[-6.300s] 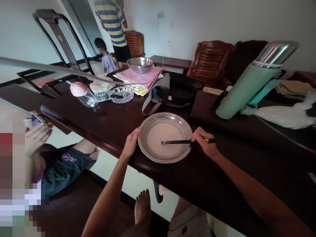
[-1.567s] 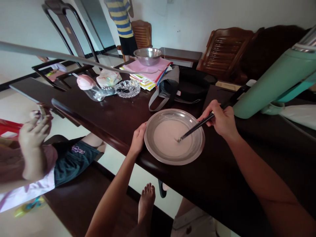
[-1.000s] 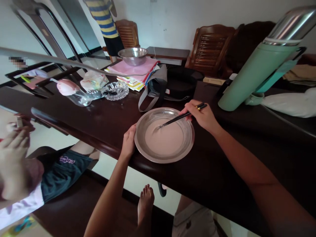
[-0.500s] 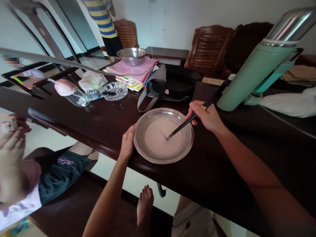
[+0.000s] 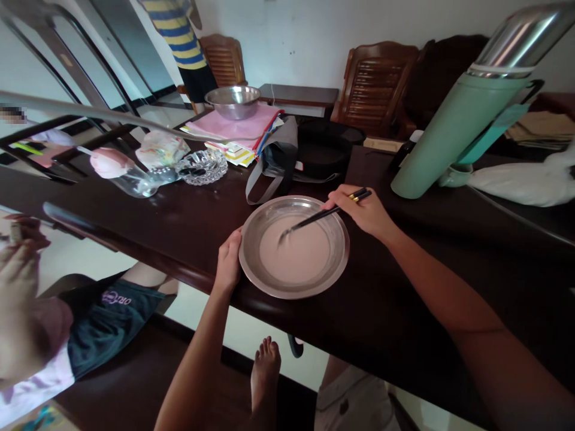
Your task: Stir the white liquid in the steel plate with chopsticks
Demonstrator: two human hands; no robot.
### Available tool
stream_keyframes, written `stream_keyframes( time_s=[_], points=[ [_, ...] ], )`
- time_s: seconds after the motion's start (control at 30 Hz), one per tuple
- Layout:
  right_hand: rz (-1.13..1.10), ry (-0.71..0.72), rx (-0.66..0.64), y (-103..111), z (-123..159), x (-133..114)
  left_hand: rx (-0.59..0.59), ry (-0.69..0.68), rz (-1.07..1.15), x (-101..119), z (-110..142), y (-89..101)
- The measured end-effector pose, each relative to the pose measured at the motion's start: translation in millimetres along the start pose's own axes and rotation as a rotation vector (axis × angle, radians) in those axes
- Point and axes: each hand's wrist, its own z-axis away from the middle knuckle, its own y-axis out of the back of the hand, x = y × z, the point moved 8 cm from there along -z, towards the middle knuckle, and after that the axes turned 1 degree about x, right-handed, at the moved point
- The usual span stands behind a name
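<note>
A round steel bowl (image 5: 251, 272) stands on the dark wooden table (image 5: 179, 233) near its front edge. Smooth, pale pinkish-beige liquid (image 5: 299, 254) covers its bottom. My left hand (image 5: 229, 262) grips the bowl's left rim, its fingers partly hidden behind the side. Above the right rim, my right hand (image 5: 362, 209) is closed round a pair of black chopsticks (image 5: 314, 216) with gold bands near the upper ends. Their tips dip into the liquid left of centre, coated in it and a little blurred.
Behind the bowl lies a black and grey bag (image 5: 309, 155). A second steel bowl (image 5: 233, 103) sits on pink folders (image 5: 215, 127). A glass ashtray (image 5: 203, 166) is at back left, a leaning green thermos (image 5: 458, 134) at right. Another person's hand (image 5: 20, 263) shows at far left.
The chopsticks have swept round through the liquid, from the middle to the left side within the last half second, tilting flatter. My left hand has stayed on the rim. The view has shifted slightly.
</note>
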Motion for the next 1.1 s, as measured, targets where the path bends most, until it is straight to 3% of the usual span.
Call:
stream_keyframes(
  time_s=[0.1, 0.27, 0.43, 0.57, 0.63, 0.73, 0.8, 0.83, 0.97, 1.03, 1.1],
  points=[
    [0.034, -0.011, 0.151, 15.3, 0.2, 0.4, -0.008, 0.001, 0.007, 0.9, 0.2, -0.9],
    [-0.082, -0.039, -0.099, -9.4, 0.9, 2.8, 0.002, 0.008, -0.006, 0.0, 0.4, 0.9],
    [-0.031, -0.024, 0.126, 9.2, -1.4, 7.8, -0.015, 0.000, 0.012, -1.7, 0.7, -0.2],
    [-0.124, -0.057, -0.045, -8.9, -1.5, 13.0, -0.015, 0.007, 0.018, -1.6, 0.7, -0.4],
    [-0.115, -0.057, -0.070, -11.7, -2.9, 15.6, -0.006, 0.005, 0.016, -0.5, 0.7, 0.3],
    [-0.006, -0.033, 0.145, 11.0, -5.3, 16.4, -0.010, -0.001, -0.003, 1.4, 0.9, 0.1],
    [0.034, -0.011, 0.192, 17.8, -3.9, 12.6, -0.019, 0.000, -0.010, 1.6, 1.0, -0.7],
    [0.026, -0.011, 0.166, 15.6, -2.8, 10.8, -0.022, -0.002, -0.010, 1.6, 1.0, -1.0],
    [-0.041, -0.036, -0.148, -17.9, 4.2, 4.1, -0.014, -0.007, 0.001, 0.6, 0.8, -0.4],
    [-0.004, -0.021, -0.100, -15.0, 4.2, 0.8, -0.006, -0.007, 0.004, 0.1, 0.6, 0.2],
    [0.051, 0.004, 0.056, 0.9, 2.6, -2.5, -0.006, -0.010, -0.001, 0.1, 0.3, 0.0]
  ],
)
